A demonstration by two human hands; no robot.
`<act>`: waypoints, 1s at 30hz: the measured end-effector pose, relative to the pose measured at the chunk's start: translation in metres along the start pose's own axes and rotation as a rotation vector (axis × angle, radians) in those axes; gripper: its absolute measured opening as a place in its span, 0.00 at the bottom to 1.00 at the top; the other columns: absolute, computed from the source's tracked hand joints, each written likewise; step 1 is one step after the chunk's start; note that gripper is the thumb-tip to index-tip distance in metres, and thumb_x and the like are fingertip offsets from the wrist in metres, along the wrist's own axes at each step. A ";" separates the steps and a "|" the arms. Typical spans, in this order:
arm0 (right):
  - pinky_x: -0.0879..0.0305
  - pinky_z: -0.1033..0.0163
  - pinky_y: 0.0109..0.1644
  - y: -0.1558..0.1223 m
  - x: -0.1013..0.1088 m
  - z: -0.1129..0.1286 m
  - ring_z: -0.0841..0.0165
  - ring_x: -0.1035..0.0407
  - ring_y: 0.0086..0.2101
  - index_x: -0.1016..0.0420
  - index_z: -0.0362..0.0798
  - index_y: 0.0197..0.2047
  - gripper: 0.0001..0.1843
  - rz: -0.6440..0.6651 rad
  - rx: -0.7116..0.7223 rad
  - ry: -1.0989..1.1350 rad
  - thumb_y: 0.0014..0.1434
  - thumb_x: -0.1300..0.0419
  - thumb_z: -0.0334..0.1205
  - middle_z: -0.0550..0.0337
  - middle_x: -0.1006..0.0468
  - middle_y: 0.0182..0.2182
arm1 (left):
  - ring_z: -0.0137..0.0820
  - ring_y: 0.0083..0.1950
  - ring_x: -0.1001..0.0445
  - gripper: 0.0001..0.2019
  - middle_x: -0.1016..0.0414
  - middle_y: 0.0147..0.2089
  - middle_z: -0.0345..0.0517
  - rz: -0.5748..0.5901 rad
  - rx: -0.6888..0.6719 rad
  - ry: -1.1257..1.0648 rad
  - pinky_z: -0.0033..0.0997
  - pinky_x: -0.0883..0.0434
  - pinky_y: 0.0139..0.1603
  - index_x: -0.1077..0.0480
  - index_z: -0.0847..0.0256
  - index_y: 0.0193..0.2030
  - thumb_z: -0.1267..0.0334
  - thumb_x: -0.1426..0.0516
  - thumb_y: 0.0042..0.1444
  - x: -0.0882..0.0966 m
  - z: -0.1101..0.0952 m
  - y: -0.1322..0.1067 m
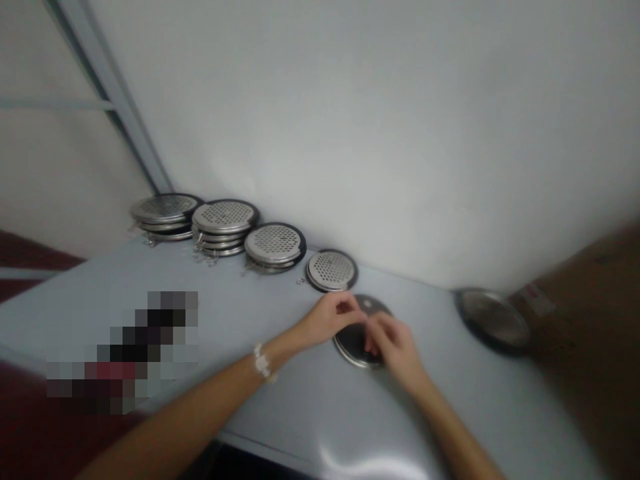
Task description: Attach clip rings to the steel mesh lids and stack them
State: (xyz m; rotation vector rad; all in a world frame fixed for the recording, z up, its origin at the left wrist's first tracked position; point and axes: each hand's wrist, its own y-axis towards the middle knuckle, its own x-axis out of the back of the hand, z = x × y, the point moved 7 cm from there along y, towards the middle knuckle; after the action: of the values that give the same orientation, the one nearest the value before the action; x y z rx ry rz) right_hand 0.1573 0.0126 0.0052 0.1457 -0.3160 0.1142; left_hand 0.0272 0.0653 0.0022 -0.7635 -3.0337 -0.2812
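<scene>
A dark round disc (353, 343) with a silvery rim lies on the table beneath my hands. Above its middle, my left hand (340, 317) pinches with thumb and forefinger, a pale bracelet around its wrist. My right hand (395, 343) meets it from the right, fingers also pinched together. Their fingertips come together at one spot; whatever is between them is too small and blurred to make out. Just behind the left hand sits a round perforated metal plate (331, 270) with a black edge and a small wire piece at its side.
Along the wall stand a low stack of perforated discs (275, 245), a taller stack (225, 219) and another stack (167, 210) farther left. A dark-rimmed disc (495, 320) lies at the right beside a brown cardboard box (590, 333). The grey table (280, 413) ends at a front edge.
</scene>
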 end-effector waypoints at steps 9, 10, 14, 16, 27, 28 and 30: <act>0.42 0.67 0.25 0.000 0.000 -0.002 0.70 0.36 0.21 0.30 0.48 0.25 0.23 -0.091 0.024 -0.132 0.66 0.45 0.54 0.62 0.27 0.19 | 0.26 0.31 0.32 0.12 0.29 0.29 0.38 -0.009 -0.031 0.087 0.27 0.35 0.35 0.29 0.65 0.30 0.59 0.34 0.52 0.005 -0.003 0.000; 0.42 0.67 0.25 0.001 0.002 -0.003 0.70 0.36 0.21 0.30 0.48 0.26 0.23 -0.098 0.012 -0.115 0.66 0.45 0.54 0.62 0.27 0.19 | 0.26 0.31 0.32 0.12 0.29 0.29 0.38 -0.014 -0.029 0.077 0.27 0.35 0.35 0.29 0.65 0.30 0.59 0.34 0.52 0.004 -0.002 0.000; 0.41 0.67 0.25 0.003 0.006 -0.009 0.70 0.36 0.20 0.29 0.48 0.28 0.21 -0.102 -0.047 -0.007 0.64 0.44 0.56 0.63 0.27 0.18 | 0.26 0.32 0.30 0.11 0.28 0.29 0.39 -0.003 -0.001 0.004 0.27 0.33 0.36 0.28 0.66 0.31 0.60 0.34 0.52 0.000 0.001 0.000; 0.40 0.67 0.25 0.004 0.008 -0.010 0.70 0.36 0.19 0.29 0.48 0.28 0.22 -0.115 -0.057 0.029 0.63 0.43 0.57 0.63 0.28 0.17 | 0.28 0.33 0.28 0.10 0.26 0.30 0.41 0.007 0.003 -0.014 0.29 0.32 0.38 0.27 0.66 0.32 0.60 0.34 0.51 -0.002 0.001 0.000; 0.40 0.65 0.29 0.003 0.016 -0.001 0.69 0.34 0.23 0.28 0.48 0.29 0.20 -0.180 0.035 -0.123 0.66 0.45 0.53 0.62 0.26 0.21 | 0.30 0.39 0.26 0.05 0.27 0.37 0.45 0.006 -0.092 0.053 0.31 0.29 0.45 0.22 0.65 0.32 0.65 0.34 0.52 -0.001 -0.007 -0.001; 0.40 0.65 0.29 0.003 0.016 -0.001 0.69 0.33 0.24 0.28 0.48 0.29 0.20 -0.182 0.044 -0.152 0.66 0.45 0.52 0.62 0.26 0.22 | 0.31 0.40 0.26 0.05 0.27 0.38 0.46 0.003 -0.096 0.045 0.32 0.29 0.46 0.22 0.66 0.33 0.65 0.35 0.53 -0.001 -0.008 -0.001; 0.39 0.65 0.30 0.003 0.016 -0.001 0.68 0.33 0.24 0.27 0.48 0.30 0.20 -0.181 0.046 -0.160 0.66 0.45 0.52 0.62 0.26 0.22 | 0.31 0.41 0.26 0.06 0.27 0.39 0.46 -0.003 -0.099 0.031 0.33 0.29 0.47 0.22 0.66 0.33 0.64 0.36 0.54 0.000 -0.009 -0.001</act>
State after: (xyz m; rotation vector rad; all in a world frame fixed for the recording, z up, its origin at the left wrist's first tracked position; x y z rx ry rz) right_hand 0.1718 0.0166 0.0100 0.2287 -0.4587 -0.0698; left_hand 0.0266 0.0625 0.0104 -0.7520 -3.0117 -0.4425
